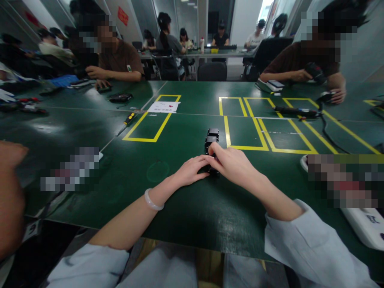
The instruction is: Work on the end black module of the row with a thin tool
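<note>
A black segmented object [212, 138], made of small blocks in a row, lies on the green table [180, 200] in front of me. My right hand [229, 162] bends over its near part, thumb and index finger pinched on it. From the left, my left hand [195, 170] touches the near end, its fingertips meeting my right fingers and its thumb apart below. Both hands cover much of the object's near half, so the exact contact is partly hidden.
Yellow tape rectangles [249, 149] mark the table. A screwdriver [129, 118] and white paper [164, 107] lie ahead left; a black tool with a cable [297, 112] lies right. Pixelated devices flank me. Co-workers sit opposite; another person's arm [11, 196] is at left.
</note>
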Available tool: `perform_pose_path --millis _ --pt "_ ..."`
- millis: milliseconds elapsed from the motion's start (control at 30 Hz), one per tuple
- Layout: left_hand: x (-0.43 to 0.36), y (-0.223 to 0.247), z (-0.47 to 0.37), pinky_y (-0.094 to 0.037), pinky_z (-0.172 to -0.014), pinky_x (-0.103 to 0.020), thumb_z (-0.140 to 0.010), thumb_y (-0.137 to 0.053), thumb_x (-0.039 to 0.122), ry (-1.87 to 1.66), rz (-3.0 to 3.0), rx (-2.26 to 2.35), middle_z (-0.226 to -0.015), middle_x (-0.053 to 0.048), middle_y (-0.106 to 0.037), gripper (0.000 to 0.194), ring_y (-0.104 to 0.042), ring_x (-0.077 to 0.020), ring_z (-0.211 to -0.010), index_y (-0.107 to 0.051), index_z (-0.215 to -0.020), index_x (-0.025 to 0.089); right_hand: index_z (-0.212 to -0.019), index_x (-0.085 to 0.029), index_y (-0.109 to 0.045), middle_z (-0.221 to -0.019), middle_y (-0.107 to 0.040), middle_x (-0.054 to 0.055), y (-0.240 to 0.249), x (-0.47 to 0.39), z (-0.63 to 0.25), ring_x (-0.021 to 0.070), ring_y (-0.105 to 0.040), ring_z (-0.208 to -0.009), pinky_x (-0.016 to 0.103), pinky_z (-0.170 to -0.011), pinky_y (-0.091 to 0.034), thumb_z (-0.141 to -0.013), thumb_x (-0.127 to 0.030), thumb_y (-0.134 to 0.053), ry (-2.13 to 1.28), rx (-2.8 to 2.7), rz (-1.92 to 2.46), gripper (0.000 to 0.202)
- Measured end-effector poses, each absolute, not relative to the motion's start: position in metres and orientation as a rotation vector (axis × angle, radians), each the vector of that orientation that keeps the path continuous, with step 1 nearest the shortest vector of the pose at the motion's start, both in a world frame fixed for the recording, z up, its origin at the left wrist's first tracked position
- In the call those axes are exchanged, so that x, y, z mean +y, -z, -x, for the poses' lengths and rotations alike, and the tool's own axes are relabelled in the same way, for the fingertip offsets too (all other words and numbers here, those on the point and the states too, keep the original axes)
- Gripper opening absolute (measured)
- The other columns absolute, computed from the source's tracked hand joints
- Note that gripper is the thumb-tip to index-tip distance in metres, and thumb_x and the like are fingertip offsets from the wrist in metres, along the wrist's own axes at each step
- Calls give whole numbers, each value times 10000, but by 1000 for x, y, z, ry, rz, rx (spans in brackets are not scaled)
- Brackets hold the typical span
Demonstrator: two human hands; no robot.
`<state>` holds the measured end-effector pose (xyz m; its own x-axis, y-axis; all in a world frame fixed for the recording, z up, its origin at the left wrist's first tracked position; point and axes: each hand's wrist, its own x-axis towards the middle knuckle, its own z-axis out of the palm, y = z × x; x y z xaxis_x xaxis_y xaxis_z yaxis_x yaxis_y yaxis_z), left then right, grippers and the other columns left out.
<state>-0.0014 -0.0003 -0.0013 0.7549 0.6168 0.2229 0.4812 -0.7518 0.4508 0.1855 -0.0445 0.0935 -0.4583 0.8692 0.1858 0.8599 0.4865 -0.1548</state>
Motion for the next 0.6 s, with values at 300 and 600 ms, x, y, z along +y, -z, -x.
perform_pose_path --millis 300,600 --pt "-1 1 2 -425 -1024 -420 -869 -616 277 -502 -2588 847 -1326 -73 -523 371 -490 -258 -1237 -553 -1231 228 -1029 -199 -489 -747 -658 21 -94 -44 -185 153 -575 -602 257 -541 -213 -963 -315 -336 -14 -2530 1511 203" --pt "-1 0 1 -422 -1028 -416 -868 -619 278 -515 -2586 839 -1341 -76 -514 399 -487 -255 -1245 -530 -1254 225 -1033 -198 -457 -817 -663 21 -94 -45 -185 148 -573 -636 257 -560 -239 -924 -252 -371 -69 -2494 1471 149"
